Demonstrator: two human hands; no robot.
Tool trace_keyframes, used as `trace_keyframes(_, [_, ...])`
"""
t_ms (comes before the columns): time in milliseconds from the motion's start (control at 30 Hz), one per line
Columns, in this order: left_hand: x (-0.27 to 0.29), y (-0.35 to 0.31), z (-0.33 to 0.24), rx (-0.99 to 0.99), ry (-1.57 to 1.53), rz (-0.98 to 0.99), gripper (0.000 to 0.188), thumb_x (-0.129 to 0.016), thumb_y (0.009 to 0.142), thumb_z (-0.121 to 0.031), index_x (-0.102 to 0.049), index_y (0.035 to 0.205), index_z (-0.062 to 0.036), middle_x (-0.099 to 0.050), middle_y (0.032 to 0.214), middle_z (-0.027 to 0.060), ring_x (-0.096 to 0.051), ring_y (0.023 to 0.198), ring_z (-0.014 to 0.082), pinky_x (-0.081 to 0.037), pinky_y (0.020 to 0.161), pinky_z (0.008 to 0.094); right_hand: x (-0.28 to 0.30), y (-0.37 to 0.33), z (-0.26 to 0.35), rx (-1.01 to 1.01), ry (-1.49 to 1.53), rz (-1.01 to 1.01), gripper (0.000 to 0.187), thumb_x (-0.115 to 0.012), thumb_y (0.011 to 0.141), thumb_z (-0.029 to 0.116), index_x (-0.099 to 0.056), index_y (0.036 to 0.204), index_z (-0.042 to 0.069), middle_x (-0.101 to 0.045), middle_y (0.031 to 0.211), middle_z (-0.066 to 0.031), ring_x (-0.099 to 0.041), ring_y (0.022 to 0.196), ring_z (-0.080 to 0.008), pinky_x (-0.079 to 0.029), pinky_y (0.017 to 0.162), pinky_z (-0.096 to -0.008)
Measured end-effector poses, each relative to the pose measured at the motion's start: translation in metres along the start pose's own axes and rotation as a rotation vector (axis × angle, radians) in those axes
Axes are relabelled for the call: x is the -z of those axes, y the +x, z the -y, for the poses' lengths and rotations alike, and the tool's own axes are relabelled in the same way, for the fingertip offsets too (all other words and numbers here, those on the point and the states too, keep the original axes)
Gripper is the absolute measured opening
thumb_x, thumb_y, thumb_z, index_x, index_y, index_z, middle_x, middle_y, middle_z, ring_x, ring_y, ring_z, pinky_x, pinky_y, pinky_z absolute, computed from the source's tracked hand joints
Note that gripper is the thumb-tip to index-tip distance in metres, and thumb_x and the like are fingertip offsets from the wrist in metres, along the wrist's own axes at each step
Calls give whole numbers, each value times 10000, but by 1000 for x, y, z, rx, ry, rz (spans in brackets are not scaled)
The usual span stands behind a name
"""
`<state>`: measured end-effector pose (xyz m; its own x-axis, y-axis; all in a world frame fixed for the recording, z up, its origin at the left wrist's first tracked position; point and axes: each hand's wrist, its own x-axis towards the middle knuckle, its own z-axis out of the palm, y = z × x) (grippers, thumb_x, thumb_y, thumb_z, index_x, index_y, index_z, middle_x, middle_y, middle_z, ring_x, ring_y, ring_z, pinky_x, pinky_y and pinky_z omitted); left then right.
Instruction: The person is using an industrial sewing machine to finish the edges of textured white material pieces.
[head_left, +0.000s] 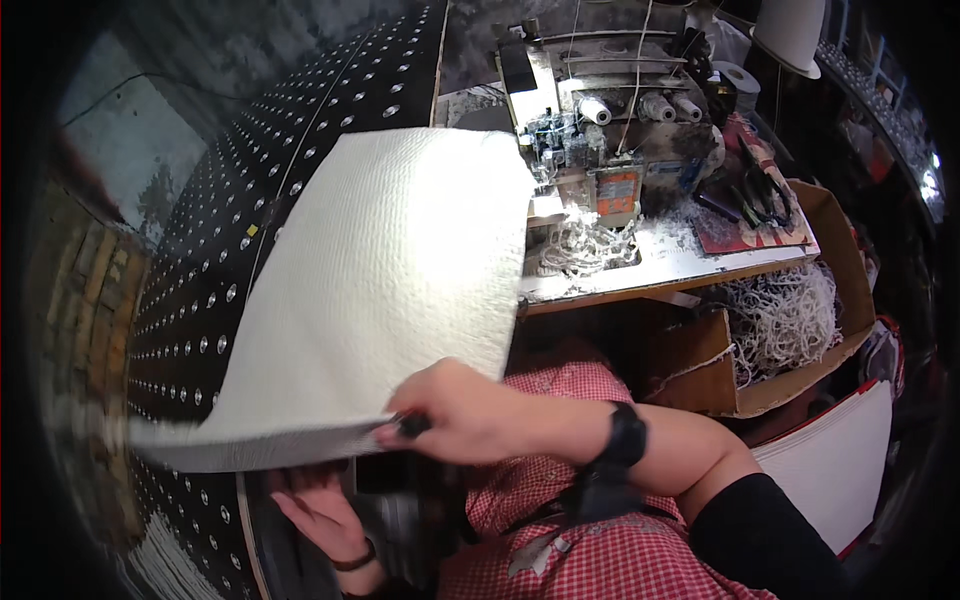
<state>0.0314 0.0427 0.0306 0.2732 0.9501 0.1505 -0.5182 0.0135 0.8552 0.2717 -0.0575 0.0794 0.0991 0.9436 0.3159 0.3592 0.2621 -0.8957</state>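
Note:
A large white textured fabric panel (390, 250) spreads over the dark table. Its far right corner lies beside the needle area of a sewing machine (640, 130). The near edge of the panel is lifted and curled, blurred at its left end. My right hand (455, 410) reaches across my body, closed on that near edge; a small dark object (412, 424) shows at its fingers, too little of it visible to name. Below the raised edge, my left hand (325, 515) is palm up with its fingers apart, holding nothing I can see.
Left of the panel stretches a black surface with rows of shiny studs (222, 345). Scissors (765, 195) lie on a red sheet right of the machine. A cardboard box (740, 390) of white thread scraps (785, 320) stands below. Another white panel (835, 465) is at lower right.

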Motion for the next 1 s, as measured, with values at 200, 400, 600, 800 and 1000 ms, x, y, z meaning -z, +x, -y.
trace_keyframes(200, [-7, 7, 21, -65, -95, -189, 660, -453, 854, -476, -278, 1327, -51, -290, 1369, 121, -294, 1229, 295, -195, 1039, 456, 57, -27, -29, -268, -65, -693, 214, -599, 830, 189, -625, 933, 3, -519, 605, 23, -428, 571, -44, -380, 526, -220])
trace_keyframes(400, [12, -33, 0, -30, -220, -226, 661, -470, 810, -417, -313, 1290, 10, -361, 1317, 138, -342, 1197, 300, -265, 999, 439, 100, -6, -68, -181, 150, -876, 342, -625, 768, 140, -584, 1077, -1, -607, 649, -66, -510, 537, -77, -421, 527, -226])
trace_keyframes(600, [60, -70, -14, 15, -106, -213, 816, -423, 759, -520, -216, 1332, 23, -264, 1347, 227, -307, 1204, 383, -299, 963, 480, 79, -27, -83, -152, -187, -893, 334, -589, 758, 98, -589, 1076, -1, -622, 693, -68, -496, 524, -60, -416, 512, -225])
trace_keyframes(800, [99, -71, -3, 63, -27, 9, 822, -435, 763, -503, -185, 1340, 26, -252, 1352, 221, -304, 1207, 380, -271, 987, 479, 85, -36, -91, -181, -159, -871, 346, -594, 761, 106, -583, 1094, 13, -628, 710, -57, -439, 499, -42, -384, 490, -205])
trace_keyframes(1000, [33, -64, 19, -16, -68, 209, 762, -526, 763, -402, -236, 1314, 38, -328, 1324, 178, -321, 1211, 331, -245, 1019, 451, 89, -38, -87, -169, -111, -889, 341, -557, 809, 117, -549, 1133, 8, -645, 922, -127, -548, 646, -68, -452, 606, -215])
